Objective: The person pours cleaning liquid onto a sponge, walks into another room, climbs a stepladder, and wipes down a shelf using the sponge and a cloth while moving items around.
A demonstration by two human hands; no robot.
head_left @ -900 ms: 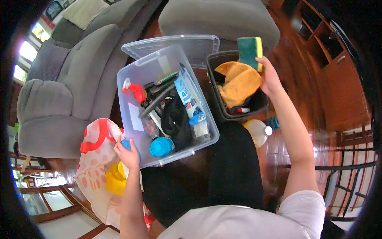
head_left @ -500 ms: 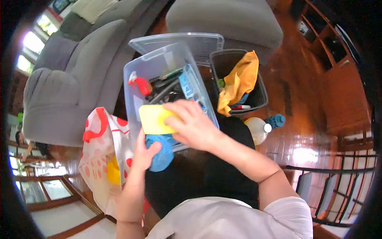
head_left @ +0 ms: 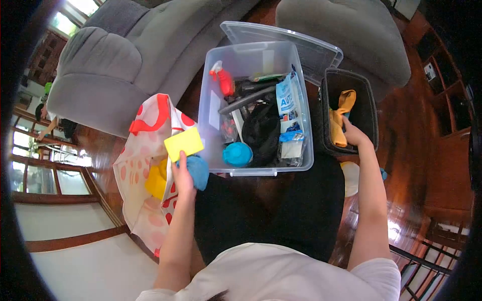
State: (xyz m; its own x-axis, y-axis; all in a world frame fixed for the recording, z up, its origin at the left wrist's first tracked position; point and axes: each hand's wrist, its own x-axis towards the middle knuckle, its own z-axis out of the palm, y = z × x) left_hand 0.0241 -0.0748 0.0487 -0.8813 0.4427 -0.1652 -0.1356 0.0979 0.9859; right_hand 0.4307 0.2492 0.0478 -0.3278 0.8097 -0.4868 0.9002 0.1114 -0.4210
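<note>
Currently, left hand (head_left: pixel 184 176): fingers closed on a yellow sponge (head_left: pixel 184 144) and a bunched blue cloth (head_left: pixel 196 171), the thumb lying against the sponge.
Sponge and blue cloth: held together between the spotted bag and the clear tub, the sponge above the cloth.
Right hand (head_left: pixel 355 134): reaching into the black bin (head_left: pixel 347 80), at the orange cloth (head_left: pixel 346 102); its fingertips are hidden, so whether it grips cannot be told.
Orange cloth: inside the bin, its upper end standing up.
Clear tub (head_left: pixel 242 59): in front of the person, holding a red spray bottle (head_left: pixel 225 83), a blue round item (head_left: pixel 237 154), a printed blue-and-white packet (head_left: pixel 287 103) and dark items.
Lid (head_left: pixel 301 47): behind the tub, partly hidden by it.
Spotted bag (head_left: pixel 133 160): left of the tub, gaping, a yellow item (head_left: pixel 156 179) inside.
Pale jug (head_left: pixel 350 179): on the floor, near the bin.
</note>
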